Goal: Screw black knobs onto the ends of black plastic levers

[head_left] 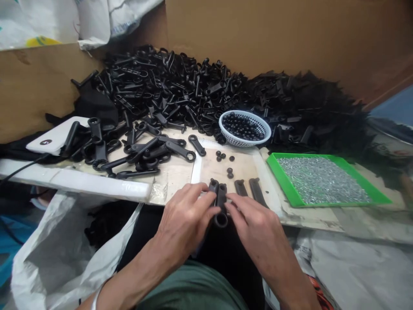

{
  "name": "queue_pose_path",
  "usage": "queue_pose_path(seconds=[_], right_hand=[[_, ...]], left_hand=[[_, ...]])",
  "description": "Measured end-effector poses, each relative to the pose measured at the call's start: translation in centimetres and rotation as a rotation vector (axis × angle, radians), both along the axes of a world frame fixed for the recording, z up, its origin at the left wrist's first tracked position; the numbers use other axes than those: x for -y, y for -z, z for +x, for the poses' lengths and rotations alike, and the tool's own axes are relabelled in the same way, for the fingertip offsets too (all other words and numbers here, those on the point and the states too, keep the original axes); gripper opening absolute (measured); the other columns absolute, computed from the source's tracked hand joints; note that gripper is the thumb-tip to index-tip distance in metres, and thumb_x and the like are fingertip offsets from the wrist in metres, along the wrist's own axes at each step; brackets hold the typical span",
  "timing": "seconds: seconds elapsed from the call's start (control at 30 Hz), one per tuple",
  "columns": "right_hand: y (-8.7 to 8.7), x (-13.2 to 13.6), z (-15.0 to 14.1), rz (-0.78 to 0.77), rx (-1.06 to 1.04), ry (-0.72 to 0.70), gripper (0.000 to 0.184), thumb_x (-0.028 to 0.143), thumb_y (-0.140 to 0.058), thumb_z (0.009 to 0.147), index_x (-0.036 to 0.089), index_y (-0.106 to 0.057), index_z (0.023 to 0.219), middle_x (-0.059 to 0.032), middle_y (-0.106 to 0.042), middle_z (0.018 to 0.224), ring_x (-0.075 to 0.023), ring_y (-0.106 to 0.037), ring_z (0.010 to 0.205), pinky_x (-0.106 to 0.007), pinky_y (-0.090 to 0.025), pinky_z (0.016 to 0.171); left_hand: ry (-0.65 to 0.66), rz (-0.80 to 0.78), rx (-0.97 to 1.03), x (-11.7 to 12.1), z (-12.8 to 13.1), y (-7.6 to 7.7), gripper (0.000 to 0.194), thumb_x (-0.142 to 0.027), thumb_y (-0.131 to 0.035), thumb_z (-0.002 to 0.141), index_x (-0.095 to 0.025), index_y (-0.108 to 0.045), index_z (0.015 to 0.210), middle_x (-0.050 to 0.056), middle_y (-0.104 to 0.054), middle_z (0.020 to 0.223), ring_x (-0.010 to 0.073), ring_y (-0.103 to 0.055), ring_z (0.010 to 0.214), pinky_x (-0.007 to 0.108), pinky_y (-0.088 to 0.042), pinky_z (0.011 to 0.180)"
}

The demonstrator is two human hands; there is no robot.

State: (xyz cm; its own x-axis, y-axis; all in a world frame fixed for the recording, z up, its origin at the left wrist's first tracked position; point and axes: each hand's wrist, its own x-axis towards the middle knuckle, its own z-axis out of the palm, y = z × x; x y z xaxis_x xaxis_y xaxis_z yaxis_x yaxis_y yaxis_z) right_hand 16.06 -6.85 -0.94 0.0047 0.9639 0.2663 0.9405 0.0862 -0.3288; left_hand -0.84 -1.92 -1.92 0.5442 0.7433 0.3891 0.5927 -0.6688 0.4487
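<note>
Steadying the black handle (221,198) below the frame's centre called for light, even pressure, left hand (189,211) and right hand (258,219) pinching it from opposite sides.

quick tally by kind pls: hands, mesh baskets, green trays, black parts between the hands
Hands: 2 (left hand, right hand)
Mesh basket: 1
Green tray: 1
Black parts visible between the hands: 2
Total: 6
</note>
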Motion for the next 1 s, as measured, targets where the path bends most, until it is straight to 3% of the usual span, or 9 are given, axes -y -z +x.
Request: queue_pose_path(seconds=[0.1, 0.17, 0.37, 0.47, 0.6, 0.73, 0.9, 1.0], right_hand=[[-0.1, 1.0, 0.1, 0.051, 0.037, -0.073, 0.021, 0.021, -0.046, 0.095, 0.021, -0.065, 0.106, -0.0065, -0.07, 0.106, -0.0201, -0.071, 0.083, -0.03, -0.057, 0.067], [-0.2, 1.6, 0.2, 0.062, 0.094, -0.106, 0.02, 0.023, -0.048, 0.094, 0.021, -0.064, 0.106, -0.0072, -0.069, 0.11, -0.0212, -0.071, 0.084, -0.031, -0.057, 0.062], [0.1, 2.2, 0.0, 0.052, 0.202, -0.144, 0.025, 0.019, -0.06, 0.086, 0.023, -0.064, 0.11, -0.0071, -0.067, 0.118, -0.026, -0.067, 0.093, -0.036, -0.059, 0.066], [0.2, 2.0, -0.1, 0.046, 0.212, -0.135, 0.023, 0.017, -0.061, 0.085, 0.023, -0.065, 0.107, -0.0054, -0.067, 0.117, -0.0255, -0.065, 0.093, -0.038, -0.058, 0.072], [0.1, 1.8, 0.1, 0.051, 0.215, -0.138, 0.022, 0.018, -0.06, 0.086, 0.023, -0.065, 0.107, -0.0042, -0.069, 0.114, -0.0249, -0.062, 0.09, -0.036, -0.057, 0.067], [-0.2, 1.7, 0.6, 0.042, 0.217, -0.147, 0.023, 0.02, -0.058, 0.088, 0.023, -0.066, 0.109, -0.0035, -0.069, 0.111, -0.0243, -0.061, 0.089, -0.034, -0.054, 0.065], [-1.1, 0.9, 1.9, 0.009, 0.135, -0.206, 0.023, 0.022, -0.055, 0.092, 0.023, -0.066, 0.112, -0.0028, -0.069, 0.108, -0.021, -0.059, 0.089, -0.034, -0.052, 0.073], [-1.9, -1.1, 3.6, 0.004, 0.114, -0.135, 0.023, 0.025, -0.05, 0.095, 0.023, -0.068, 0.108, -0.0036, -0.07, 0.106, -0.0206, -0.061, 0.094, -0.034, -0.05, 0.079]], left_hand=[[0.196, 0.085, -0.126, 0.7, -0.7, -0.2, 0.024, -0.028, -0.058, 0.093, -0.016, -0.059, 0.113, 0.01, -0.057, 0.13, 0.0285, -0.055, 0.113, 0.044, -0.052, 0.088], [0.239, 0.118, -0.214, 0.8, -0.9, -0.1, 0.023, -0.023, -0.059, 0.091, -0.014, -0.059, 0.113, 0.01, -0.059, 0.13, 0.0297, -0.055, 0.115, 0.046, -0.052, 0.09], [0.17, 0.374, -0.269, 0.5, -0.6, 0.7, 0.031, -0.004, -0.035, 0.092, -0.004, -0.062, 0.109, 0.017, -0.064, 0.118, 0.0269, -0.06, 0.104, 0.037, -0.054, 0.087], [0.158, 0.439, -0.337, 0.5, -0.5, 0.7, 0.035, -0.001, -0.032, 0.09, -0.001, -0.062, 0.106, 0.019, -0.064, 0.115, 0.0274, -0.06, 0.101, 0.037, -0.054, 0.084], [0.188, 0.32, -0.46, 0.4, -0.7, 1.1, 0.032, -0.003, -0.042, 0.091, -0.004, -0.058, 0.118, 0.016, -0.061, 0.122, 0.0265, -0.057, 0.11, 0.038, -0.049, 0.095], [0.23, 0.201, -0.382, 0.1, -1.0, 1.8, 0.043, -0.012, -0.052, 0.091, -0.01, -0.047, 0.134, 0.014, -0.055, 0.133, 0.026, -0.054, 0.119, 0.041, -0.043, 0.103], [0.191, 0.143, -0.293, -0.1, -0.2, 1.2, 0.04, -0.017, -0.064, 0.088, -0.017, -0.051, 0.126, 0.011, -0.057, 0.133, 0.0285, -0.053, 0.121, 0.044, -0.044, 0.096], [0.214, 0.17, -0.233, -0.2, 0.4, 1.3, 0.031, -0.019, -0.063, 0.09, -0.019, -0.054, 0.12, 0.008, -0.062, 0.129, 0.0275, -0.054, 0.122, 0.047, -0.039, 0.097]])
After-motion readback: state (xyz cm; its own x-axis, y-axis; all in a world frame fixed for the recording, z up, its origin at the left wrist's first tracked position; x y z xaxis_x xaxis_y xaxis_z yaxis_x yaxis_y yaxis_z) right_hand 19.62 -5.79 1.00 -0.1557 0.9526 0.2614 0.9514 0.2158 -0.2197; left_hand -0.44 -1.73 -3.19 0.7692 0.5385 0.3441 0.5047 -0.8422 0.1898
